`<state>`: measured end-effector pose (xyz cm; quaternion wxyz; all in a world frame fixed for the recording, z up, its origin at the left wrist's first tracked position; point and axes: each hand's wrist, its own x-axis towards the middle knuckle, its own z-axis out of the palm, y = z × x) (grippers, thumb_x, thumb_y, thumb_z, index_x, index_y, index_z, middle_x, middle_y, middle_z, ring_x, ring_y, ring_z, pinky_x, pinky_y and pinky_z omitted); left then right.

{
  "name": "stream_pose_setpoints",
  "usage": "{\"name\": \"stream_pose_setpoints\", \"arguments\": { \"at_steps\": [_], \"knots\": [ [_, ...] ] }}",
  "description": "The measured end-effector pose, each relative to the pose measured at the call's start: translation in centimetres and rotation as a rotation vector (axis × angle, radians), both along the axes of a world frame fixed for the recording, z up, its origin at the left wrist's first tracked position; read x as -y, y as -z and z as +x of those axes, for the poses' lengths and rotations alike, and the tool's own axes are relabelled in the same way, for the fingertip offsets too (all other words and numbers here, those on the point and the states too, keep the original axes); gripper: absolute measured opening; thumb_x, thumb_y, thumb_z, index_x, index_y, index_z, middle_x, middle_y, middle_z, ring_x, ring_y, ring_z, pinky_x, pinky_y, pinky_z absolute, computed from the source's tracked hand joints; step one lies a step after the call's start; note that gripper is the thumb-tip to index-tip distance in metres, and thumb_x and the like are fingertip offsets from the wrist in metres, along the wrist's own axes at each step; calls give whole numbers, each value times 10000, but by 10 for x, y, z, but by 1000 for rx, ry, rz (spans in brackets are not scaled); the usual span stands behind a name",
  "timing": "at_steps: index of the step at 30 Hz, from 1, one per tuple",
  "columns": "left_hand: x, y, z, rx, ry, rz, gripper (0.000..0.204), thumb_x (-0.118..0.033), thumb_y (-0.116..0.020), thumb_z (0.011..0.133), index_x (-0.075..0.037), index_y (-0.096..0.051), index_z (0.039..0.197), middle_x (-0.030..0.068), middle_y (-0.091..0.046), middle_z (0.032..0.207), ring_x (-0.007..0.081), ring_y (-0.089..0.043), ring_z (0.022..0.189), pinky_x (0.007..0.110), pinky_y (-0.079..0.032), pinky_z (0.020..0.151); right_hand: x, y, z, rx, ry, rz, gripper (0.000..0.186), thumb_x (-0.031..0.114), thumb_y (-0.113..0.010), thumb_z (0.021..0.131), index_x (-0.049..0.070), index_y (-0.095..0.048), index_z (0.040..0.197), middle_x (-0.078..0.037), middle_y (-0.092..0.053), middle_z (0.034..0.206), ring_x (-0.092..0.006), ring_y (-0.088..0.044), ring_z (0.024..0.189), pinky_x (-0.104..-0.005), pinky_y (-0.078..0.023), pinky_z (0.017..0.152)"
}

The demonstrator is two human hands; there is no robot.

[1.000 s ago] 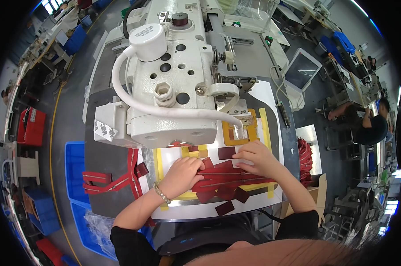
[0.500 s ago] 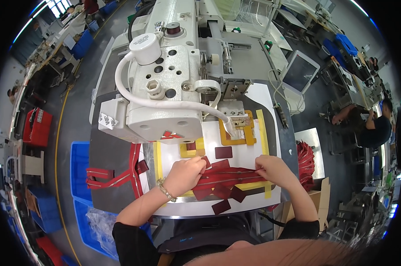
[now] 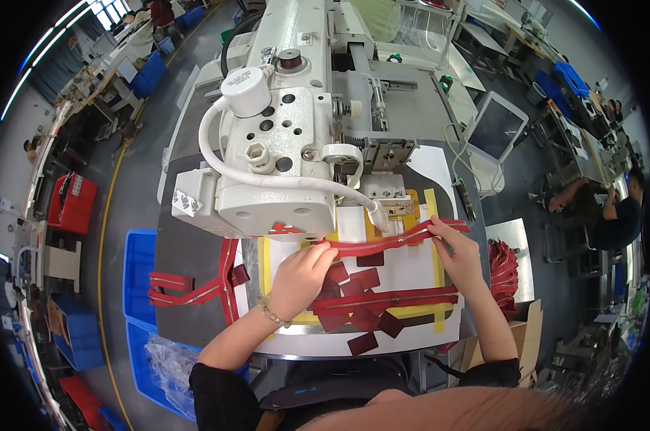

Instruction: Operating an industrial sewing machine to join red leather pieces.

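Observation:
A red zipper [image 3: 379, 247] is stretched between my two hands, raised in front of the sewing machine head [image 3: 282, 201]. My left hand [image 3: 303, 276] pinches its left end, close under the machine head. Near its right end, my right hand [image 3: 456, 255] grips the same zipper, with a short tail sticking out past the fingers. A second red zipper [image 3: 389, 299] lies straight across the white work plate [image 3: 422, 280]. Around it are scattered several small dark red rectangular patches [image 3: 363, 343]. Behind the raised zipper, a yellow clamp frame [image 3: 412, 205] is partly hidden.
More red zippers [image 3: 195, 296] hang over the table's left side, above blue bins [image 3: 139, 269]. A bundle of red zippers [image 3: 503, 273] lies on a metal surface at right, near a cardboard box [image 3: 529, 330]. A screen [image 3: 496, 123] stands behind; a person [image 3: 619, 215] sits far right.
One zipper has been lifted off the lying one and moved away from me toward the machine. My right hand has risen with its end; the other zipper stays on the plate.

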<state>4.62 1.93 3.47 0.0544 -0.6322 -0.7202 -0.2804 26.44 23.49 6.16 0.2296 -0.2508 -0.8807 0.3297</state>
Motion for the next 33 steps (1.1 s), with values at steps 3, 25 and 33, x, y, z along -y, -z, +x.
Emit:
{"name": "stream_pose_setpoints", "arguments": {
  "at_steps": [3, 25, 33],
  "knots": [
    [3, 10, 11, -213, -31, -201, 460, -287, -653, 801, -76, -564, 1201, 119, -589, 1188, 270, -531, 1127, 374, -411, 867, -8, 22, -2, -16, -39, -10, 304, -33, -600, 834, 24, -633, 1130, -173, -623, 1174, -264, -629, 1061, -297, -499, 870],
    [12, 21, 26, -415, -167, -361, 751, -642, -539, 788, -153, -457, 1353, 145, -503, 1308, 223, -364, 1282, 393, -219, 967, 6, 24, -39, -106, -14, 350, 161, 38, -653, 733, 50, -659, 893, -130, -653, 977, -297, -622, 883, -355, -490, 769],
    [28, 22, 1, -469, 51, -86, 462, -478, -637, 788, -192, -611, 1151, -5, -561, 1246, 149, -446, 1196, 369, -224, 947, 40, 64, -130, -213, -278, -221, 241, 6, -505, 766, 23, -513, 1006, -139, -558, 937, -294, -569, 816, -346, -430, 791]
  ]
}}
